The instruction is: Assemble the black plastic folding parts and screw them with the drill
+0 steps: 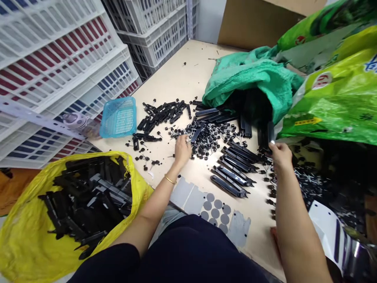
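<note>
Right hand (pixel 282 157) pinches a slim black plastic strip (pixel 270 133), left hand (pixel 183 151) at the heap of black-capped metal pins (pixel 210 144)

Closest in, a yellow woven sack (pixel 20 247) gapes by the near left edge of the cream worktop (pixel 188 74), holding black plastic parts (pixel 85 212). Along the near edge, grey round patches (pixel 215 213). Just beyond, long black plastic pieces (pixel 228 186) lie side by side. And here are the hands! The left, fingers drawn narrow, is at the heap's left side; whether it holds a pin, I can't tell. The right has its strip between thumb and finger, right at the open mouth of a green woven sack (pixel 253 70). Over by the left edge sits a blue perforated plastic basket (pixel 103 120), slotted white plastic crates (pixel 84 72) stacked beyond. Brown cardboard (pixel 259 23) stands at the far edge.
</note>
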A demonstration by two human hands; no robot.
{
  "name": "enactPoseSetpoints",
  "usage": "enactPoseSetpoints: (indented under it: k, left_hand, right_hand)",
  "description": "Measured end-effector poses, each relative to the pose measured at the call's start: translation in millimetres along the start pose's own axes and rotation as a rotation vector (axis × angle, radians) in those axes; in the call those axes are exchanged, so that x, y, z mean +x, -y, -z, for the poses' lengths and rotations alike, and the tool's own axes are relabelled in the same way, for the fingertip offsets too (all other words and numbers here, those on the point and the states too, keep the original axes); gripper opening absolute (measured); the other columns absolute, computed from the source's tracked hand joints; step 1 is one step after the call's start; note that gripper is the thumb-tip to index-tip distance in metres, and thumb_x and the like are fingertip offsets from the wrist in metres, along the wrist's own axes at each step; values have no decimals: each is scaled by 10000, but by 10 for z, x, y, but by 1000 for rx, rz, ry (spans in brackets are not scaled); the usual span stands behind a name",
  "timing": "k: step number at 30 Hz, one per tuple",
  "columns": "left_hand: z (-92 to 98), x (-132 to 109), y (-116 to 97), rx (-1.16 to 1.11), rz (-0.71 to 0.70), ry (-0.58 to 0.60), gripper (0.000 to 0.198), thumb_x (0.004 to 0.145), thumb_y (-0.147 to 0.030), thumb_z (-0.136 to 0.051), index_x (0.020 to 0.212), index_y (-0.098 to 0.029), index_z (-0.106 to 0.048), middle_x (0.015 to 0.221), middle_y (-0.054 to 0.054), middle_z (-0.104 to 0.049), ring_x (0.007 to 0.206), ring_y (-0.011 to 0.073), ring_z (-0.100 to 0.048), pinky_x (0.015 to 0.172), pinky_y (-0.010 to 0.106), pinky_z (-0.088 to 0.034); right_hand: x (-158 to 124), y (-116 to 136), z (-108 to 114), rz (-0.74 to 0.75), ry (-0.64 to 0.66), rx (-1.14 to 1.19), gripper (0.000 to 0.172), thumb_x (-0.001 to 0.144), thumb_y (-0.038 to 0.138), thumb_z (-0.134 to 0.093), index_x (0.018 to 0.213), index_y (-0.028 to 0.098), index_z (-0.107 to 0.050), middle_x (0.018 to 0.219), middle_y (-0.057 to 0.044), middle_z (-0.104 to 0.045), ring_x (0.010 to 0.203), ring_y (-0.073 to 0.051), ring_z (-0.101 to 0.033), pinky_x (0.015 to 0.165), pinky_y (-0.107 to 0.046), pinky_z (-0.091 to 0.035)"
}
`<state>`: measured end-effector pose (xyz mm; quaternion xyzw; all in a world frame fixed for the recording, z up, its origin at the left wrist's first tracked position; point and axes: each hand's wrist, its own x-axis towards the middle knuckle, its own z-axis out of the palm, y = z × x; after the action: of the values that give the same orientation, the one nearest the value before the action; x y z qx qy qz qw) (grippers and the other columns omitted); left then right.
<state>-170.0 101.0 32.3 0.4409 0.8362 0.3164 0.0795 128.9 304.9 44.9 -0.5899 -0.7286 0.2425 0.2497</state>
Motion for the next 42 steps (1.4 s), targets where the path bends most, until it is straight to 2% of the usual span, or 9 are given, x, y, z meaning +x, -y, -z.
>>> enactPoseSetpoints:
  k: [5,9,13,16,21,24,27,33,42]
  left_hand:
    - [494,406,739,495,404,62,398,801,-37,-409,1152,-121,-576,1215,201,-523,1153,295,-480,914,425,-417]
    - [663,442,1034,556,373,132,354,850,-89,-360,1055,-110,-647,1158,202,-568,1132,318,-490,931,454,-384]
    - [713,361,1011,564,261,84,318,846,-173,-472,1105,-135,-653,1105,150,-618,1104,316,-514,963,469,-374]
    - [678,-7,714,360,-45,105,260,851,-180,-505,1050,-164,-673,1054,94,-644,1058,255,-548,962,410,-417]
    - [255,-1128,163,-47,-750,593,270,875,-109,-465,931,-227,-701,985,49,-670,961,168,-578,817,331,-519]
    - [18,-1531,123,-129,-889,740,373,829,-10,-397,944,-198,-698,1099,56,-661,1110,177,-539,895,347,-506]
    - [-27,-1636,166,-249,-845,672,387,811,-30,-397,1044,-192,-660,1230,59,-599,1202,184,-487,998,378,-450]
    - [-248,-1720,-23,56,-188,290,531,824,-405,-585,1263,-121,-488,1099,157,-572,1061,307,-522,923,500,-412]
    - [-605,-2051,-181,-169,-489,378,354,869,-191,-490,1220,-155,-520,926,56,-592,894,195,-536,850,339,-403]
  right_hand:
    - [-1432,-280,452,-228,209,517,307,735,506,-629,747,263,-442,792,-89,-612,633,-195,-596,558,-345,-453]
    - [-2425,-356,581,-179,266,328,285,728,501,-648,787,241,-547,819,-39,-619,733,-213,-604,621,-339,-489]
    - [-2887,-333,419,-42,285,158,246,805,461,-574,799,216,-554,905,-77,-646,828,-234,-607,742,-384,-489]
    - [-3071,-398,245,34,213,63,191,840,408,-537,816,219,-525,1019,-106,-638,961,-261,-596,833,-428,-473]
    - [-3338,-523,70,152,153,-74,114,868,329,-502,837,221,-488,1119,-137,-593,1046,-278,-550,891,-463,-448]
    - [-3369,-513,70,157,157,-133,191,844,392,-558,881,217,-492,1071,-129,-600,998,-280,-556,865,-446,-449]
    - [-3235,-423,50,91,102,-124,275,851,466,-538,931,206,-501,976,-111,-619,934,-262,-572,840,-415,-448]
    - [-2874,-232,-213,-26,217,-189,338,781,513,-580,845,190,-504,873,-99,-587,820,-243,-541,717,-362,-441]
    - [-3043,87,-379,-45,192,-243,269,833,278,-486,1078,169,-469,1007,-122,-565,906,-259,-551,700,-351,-451]
